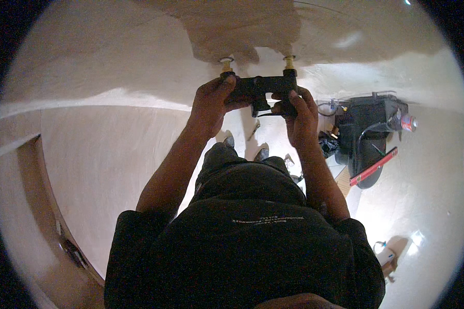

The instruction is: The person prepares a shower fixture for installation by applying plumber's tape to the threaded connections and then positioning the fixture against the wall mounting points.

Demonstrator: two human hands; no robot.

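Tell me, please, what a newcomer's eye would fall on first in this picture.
Probably the black fixture at upper centre, gripped by the left fingers and right fingers just below two brass fittings. Next, the red level at right, slanting across the dark equipment in view. The person's dark shirt fills the lower centre.

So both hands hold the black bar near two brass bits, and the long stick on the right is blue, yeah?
Not quite: the head view shows the long stick on the right is red, not blue. The left hand and right hand do hold the black bar near two brass bits.
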